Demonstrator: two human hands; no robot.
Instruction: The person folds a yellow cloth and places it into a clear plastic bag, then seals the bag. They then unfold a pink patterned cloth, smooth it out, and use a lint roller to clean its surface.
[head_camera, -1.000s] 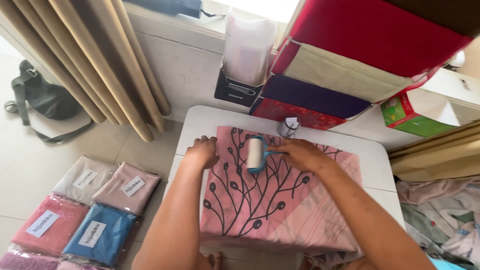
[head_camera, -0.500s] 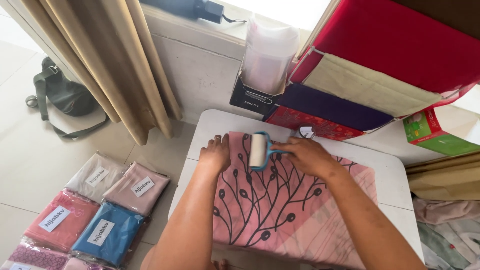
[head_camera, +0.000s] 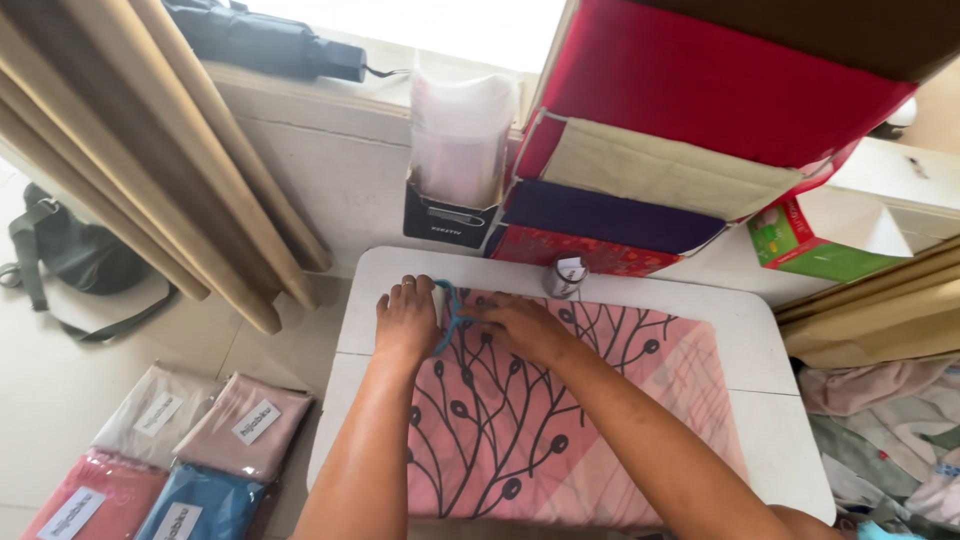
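Head view: a pink cloth (head_camera: 560, 420) printed with black branches is seen spread flat on a white bench (head_camera: 780, 400). The left hand (head_camera: 408, 318) is laid palm-down on the cloth's far left corner, fingers spread, its grip released. The right hand (head_camera: 525, 328) is pressed on the cloth just beside the left, its grip clenched round the blue handle of a roller (head_camera: 447, 315); the roller's head is mostly hidden between the two hands. A small tape roll (head_camera: 567, 277) is stood on the bench just beyond the cloth's far edge. Folded fabrics (head_camera: 640, 170) are stacked beyond the cloth. Packed scarves (head_camera: 170, 450) are laid on the floor left of the cloth.
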